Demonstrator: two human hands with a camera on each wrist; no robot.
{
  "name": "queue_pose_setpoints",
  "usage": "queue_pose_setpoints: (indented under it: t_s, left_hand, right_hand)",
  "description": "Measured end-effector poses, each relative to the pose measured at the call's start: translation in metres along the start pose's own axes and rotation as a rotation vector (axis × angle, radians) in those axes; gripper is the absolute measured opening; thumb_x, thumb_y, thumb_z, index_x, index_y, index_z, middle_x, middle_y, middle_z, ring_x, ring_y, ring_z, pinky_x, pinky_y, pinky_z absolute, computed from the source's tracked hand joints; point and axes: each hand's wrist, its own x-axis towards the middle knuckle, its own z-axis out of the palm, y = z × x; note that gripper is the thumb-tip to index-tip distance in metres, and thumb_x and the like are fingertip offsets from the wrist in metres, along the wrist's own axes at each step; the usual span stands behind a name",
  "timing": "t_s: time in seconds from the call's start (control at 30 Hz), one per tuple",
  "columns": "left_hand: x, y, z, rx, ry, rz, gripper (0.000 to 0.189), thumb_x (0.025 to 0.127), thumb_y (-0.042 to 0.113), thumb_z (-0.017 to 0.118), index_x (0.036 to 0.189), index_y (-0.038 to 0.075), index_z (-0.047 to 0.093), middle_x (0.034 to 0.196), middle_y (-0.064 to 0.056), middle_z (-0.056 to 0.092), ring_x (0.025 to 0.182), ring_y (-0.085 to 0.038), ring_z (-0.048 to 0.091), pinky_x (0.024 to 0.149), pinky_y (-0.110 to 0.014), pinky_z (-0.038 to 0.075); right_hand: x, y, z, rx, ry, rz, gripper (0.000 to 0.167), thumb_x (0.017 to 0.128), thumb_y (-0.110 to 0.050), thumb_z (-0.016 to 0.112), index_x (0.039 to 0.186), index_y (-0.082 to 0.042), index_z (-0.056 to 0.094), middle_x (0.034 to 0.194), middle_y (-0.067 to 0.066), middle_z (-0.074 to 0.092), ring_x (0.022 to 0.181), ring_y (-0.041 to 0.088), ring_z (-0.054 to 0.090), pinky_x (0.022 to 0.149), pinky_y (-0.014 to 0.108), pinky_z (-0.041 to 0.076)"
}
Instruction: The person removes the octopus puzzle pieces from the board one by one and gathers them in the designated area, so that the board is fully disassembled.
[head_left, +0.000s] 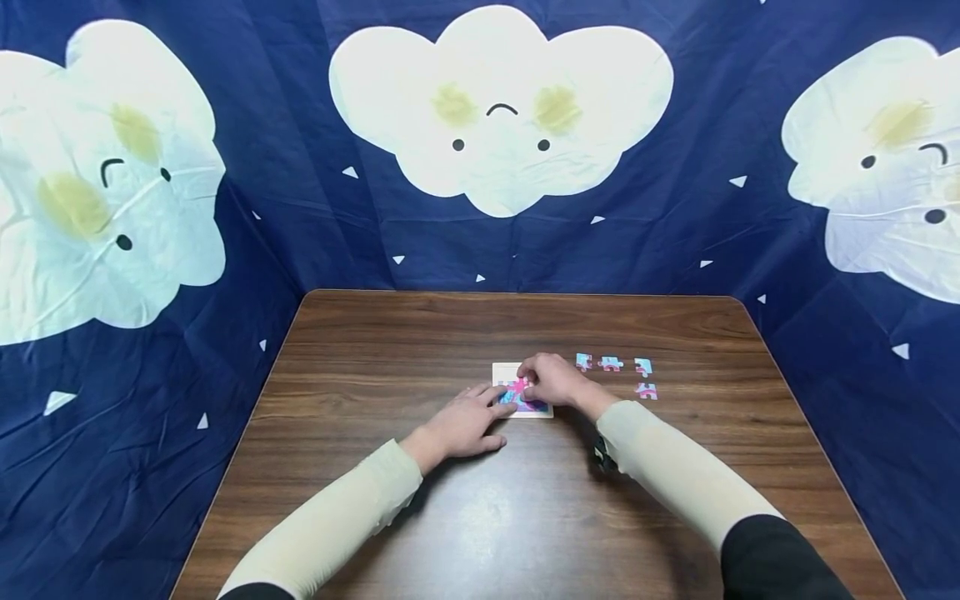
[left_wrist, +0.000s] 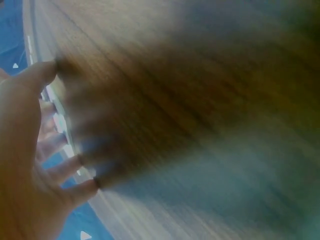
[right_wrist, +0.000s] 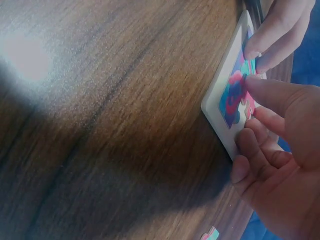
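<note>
A small white-framed jigsaw puzzle board (head_left: 505, 369) with a pink, blue and purple picture lies on the table. My left hand (head_left: 461, 423) rests beside it with spread, straight fingers; the fingertips touch its left side. Over the right part of the board, my right hand (head_left: 555, 379) has its fingers curled. In the right wrist view its thumb and index finger pinch a pink puzzle piece (right_wrist: 249, 111) at the picture, partly hidden by the fingers. The left wrist view shows the left hand (left_wrist: 30, 165) from the thumb side, with the board mostly hidden.
Several loose puzzle pieces (head_left: 611, 364) lie on the brown wooden table (head_left: 375, 333), right of the board and beyond the right forearm. A dark blue curtain (head_left: 285, 167) with white clouds hangs round the table's far and side edges.
</note>
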Motion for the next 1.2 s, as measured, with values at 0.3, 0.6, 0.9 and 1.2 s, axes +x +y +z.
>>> queue_pose_setpoints:
  t_s: [0.3, 0.6, 0.9, 1.2]
  left_hand:
    - [0.001, -0.001, -0.003, 0.022, 0.034, 0.030, 0.063, 0.094, 0.053, 0.065, 0.149, 0.025, 0.056, 0.159, -0.012, 0.046, 0.143, -0.038, 0.046, 0.116, -0.048, 0.041]
    - [0.002, -0.001, -0.003, 0.007, 0.025, 0.029, 0.062, 0.095, 0.052, 0.065, 0.149, 0.024, 0.056, 0.160, -0.012, 0.044, 0.144, -0.038, 0.045, 0.118, -0.048, 0.039]
    - [0.003, 0.001, -0.003, -0.005, -0.002, 0.005, 0.063, 0.095, 0.052, 0.064, 0.151, 0.026, 0.054, 0.162, -0.010, 0.042, 0.147, -0.036, 0.042, 0.119, -0.048, 0.037]
    - [0.000, 0.001, -0.002, -0.032, -0.017, -0.016, 0.064, 0.095, 0.053, 0.064, 0.152, 0.027, 0.052, 0.163, -0.009, 0.041, 0.148, -0.036, 0.040, 0.120, -0.049, 0.036]
  right_hand:
    - [0.003, 0.001, -0.002, 0.012, -0.001, 0.013, 0.033, 0.080, -0.019, 0.087, 0.108, -0.013, 0.072, 0.088, -0.002, 0.062, 0.082, 0.015, 0.057, 0.078, 0.034, 0.051]
    - [0.003, 0.002, -0.006, 0.067, -0.002, 0.031, 0.026, 0.083, -0.014, 0.084, 0.103, -0.013, 0.067, 0.086, -0.003, 0.063, 0.079, 0.013, 0.057, 0.077, 0.032, 0.049]
    - [-0.001, 0.006, -0.015, 0.172, 0.014, 0.004, 0.014, 0.086, -0.003, 0.069, 0.096, -0.012, 0.069, 0.078, -0.005, 0.069, 0.071, 0.009, 0.060, 0.069, 0.027, 0.049]
    - [-0.010, 0.012, -0.028, 0.253, 0.028, -0.025, 0.011, 0.088, -0.008, 0.075, 0.098, -0.013, 0.072, 0.080, -0.008, 0.071, 0.075, 0.006, 0.062, 0.076, 0.028, 0.051]
